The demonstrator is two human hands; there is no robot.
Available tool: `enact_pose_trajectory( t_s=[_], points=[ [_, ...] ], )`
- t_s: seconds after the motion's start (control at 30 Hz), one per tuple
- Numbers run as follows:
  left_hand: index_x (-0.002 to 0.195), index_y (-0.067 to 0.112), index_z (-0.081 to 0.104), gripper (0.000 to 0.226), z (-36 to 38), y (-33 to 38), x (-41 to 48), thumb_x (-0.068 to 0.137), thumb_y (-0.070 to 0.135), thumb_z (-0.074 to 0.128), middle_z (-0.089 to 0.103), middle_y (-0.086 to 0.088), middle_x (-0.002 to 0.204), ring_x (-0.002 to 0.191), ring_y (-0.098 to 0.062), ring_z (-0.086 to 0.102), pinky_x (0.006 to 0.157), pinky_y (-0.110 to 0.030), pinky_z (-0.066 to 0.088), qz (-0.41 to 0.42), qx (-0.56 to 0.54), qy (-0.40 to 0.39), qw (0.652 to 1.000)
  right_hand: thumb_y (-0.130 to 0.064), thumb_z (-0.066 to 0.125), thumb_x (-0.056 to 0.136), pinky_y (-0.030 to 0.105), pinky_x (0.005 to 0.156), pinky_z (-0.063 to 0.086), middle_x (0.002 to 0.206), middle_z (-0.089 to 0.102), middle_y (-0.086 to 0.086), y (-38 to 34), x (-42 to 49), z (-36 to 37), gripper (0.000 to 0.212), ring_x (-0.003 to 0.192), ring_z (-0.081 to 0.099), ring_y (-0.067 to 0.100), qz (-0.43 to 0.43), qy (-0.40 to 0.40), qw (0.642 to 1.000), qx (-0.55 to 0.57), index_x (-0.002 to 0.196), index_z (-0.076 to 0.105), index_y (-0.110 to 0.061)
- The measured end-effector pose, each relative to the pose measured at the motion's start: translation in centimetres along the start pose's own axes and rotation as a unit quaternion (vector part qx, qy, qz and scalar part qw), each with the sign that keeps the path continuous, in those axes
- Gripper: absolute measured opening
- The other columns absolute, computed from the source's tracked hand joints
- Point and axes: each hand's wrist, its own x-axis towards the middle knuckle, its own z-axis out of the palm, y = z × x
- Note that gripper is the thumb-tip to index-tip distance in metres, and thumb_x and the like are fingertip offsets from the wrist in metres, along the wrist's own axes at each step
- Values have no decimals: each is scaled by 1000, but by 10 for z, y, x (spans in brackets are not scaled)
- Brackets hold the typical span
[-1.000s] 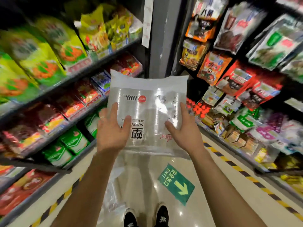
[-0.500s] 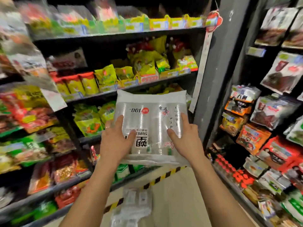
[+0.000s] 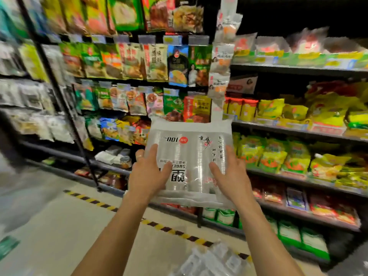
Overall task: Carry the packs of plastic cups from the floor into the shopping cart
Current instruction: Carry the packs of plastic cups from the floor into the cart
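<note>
Pack of cups (image 3: 189, 154) held upright before shelves (image 3: 294, 134); left hand (image 3: 148, 177) and right hand (image 3: 233, 177) grip its side edges, thumbs on front face. Open floor (image 3: 59, 226) at left.

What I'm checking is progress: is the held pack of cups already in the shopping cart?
No, the left hand and right hand hold the pack of cups up before the shelves, and no cart is in view.

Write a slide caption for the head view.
A pack of plastic cups held by left hand and right hand before snack shelves; more packs lie below.
</note>
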Motion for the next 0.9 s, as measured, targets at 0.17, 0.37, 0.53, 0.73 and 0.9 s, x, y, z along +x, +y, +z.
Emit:
enact_pose_trajectory(
  t_s=[0.17, 0.37, 0.53, 0.73, 0.9],
  points=[
    [144, 31, 31, 66, -91, -94, -23, 86, 50, 57, 37, -14, 138, 118, -36, 49, 94, -47, 45, -104, 23, 83, 991, -61, 43, 92, 44, 99, 43, 149, 27, 11, -102, -10, 85, 74, 126, 45, 32, -89, -77, 993, 31, 152, 4, -41],
    [146, 30, 28, 69, -214, -229, -62, 87, 52, 56, 52, -16, 128, 118, -36, 49, 93, -44, 44, -185, 68, 160, 967, -61, 42, 93, 45, 108, 32, 160, 13, 4, -247, -46, 200, 75, 142, 25, 31, -182, -152, 971, 37, 154, 4, -38],
    [142, 36, 29, 66, -320, -336, -108, 84, 55, 55, 47, -17, 125, 111, -40, 54, 93, -48, 48, -260, 101, 204, 938, -61, 43, 91, 47, 101, 37, 152, 25, 10, -370, -102, 302, 74, 136, 33, 30, -241, -211, 945, 69, 151, 5, -42],
    [146, 29, 28, 70, -428, -435, -170, 87, 55, 54, 42, -20, 130, 109, -42, 54, 93, -46, 48, -351, 149, 233, 895, -53, 50, 90, 41, 83, 44, 134, 42, 11, -493, -183, 391, 65, 111, 47, 27, -315, -288, 895, 132, 144, 16, -45],
    [150, 26, 23, 75, -490, -502, -214, 89, 56, 52, 37, -21, 140, 118, -41, 50, 94, -44, 44, -416, 174, 262, 853, -53, 51, 88, 45, 88, 44, 133, 45, 12, -577, -235, 462, 66, 124, 42, 29, -363, -350, 852, 144, 144, 16, -46]
  ],
)
